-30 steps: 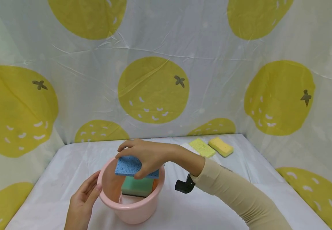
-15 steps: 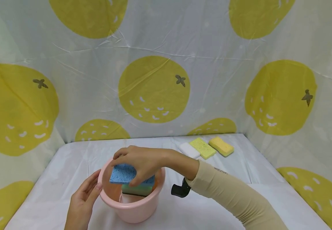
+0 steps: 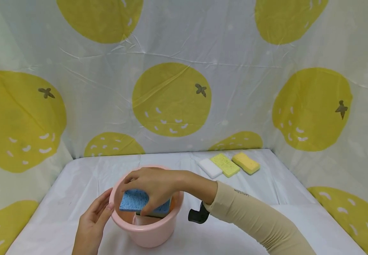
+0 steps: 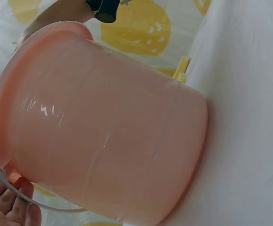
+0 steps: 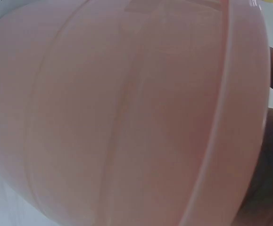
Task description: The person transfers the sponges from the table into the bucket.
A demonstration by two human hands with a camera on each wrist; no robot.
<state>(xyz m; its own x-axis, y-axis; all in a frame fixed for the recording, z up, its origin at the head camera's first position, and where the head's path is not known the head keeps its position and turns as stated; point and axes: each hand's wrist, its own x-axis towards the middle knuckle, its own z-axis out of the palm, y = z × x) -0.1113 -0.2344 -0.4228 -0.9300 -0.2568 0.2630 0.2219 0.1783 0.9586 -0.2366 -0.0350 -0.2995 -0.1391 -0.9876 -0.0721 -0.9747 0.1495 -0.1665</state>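
Note:
A pink plastic bucket (image 3: 149, 235) stands on the white table near the front; its outer wall (image 4: 103, 141) fills the left wrist view and its side (image 5: 127, 117) fills the right wrist view. My right hand (image 3: 153, 184) reaches into it from above and pinches a blue sponge (image 3: 132, 200), which lies low inside the bucket over a green sponge whose edge barely shows. My left hand (image 3: 94, 217) rests with straight fingers against the bucket's left wall near the rim; its fingertips (image 4: 9, 207) show by the thin white handle.
Three sponges lie in a row at the back right: a white one (image 3: 210, 168), a light green one (image 3: 224, 165) and a yellow one (image 3: 245, 163). Curtain walls printed with yellow fruit close the table on three sides. A black wrist camera (image 3: 196, 215) hangs under my right forearm.
My right hand has lowered the blue sponge from above the rim down into the bucket, onto the green sponge. The left hand has stayed against the bucket.

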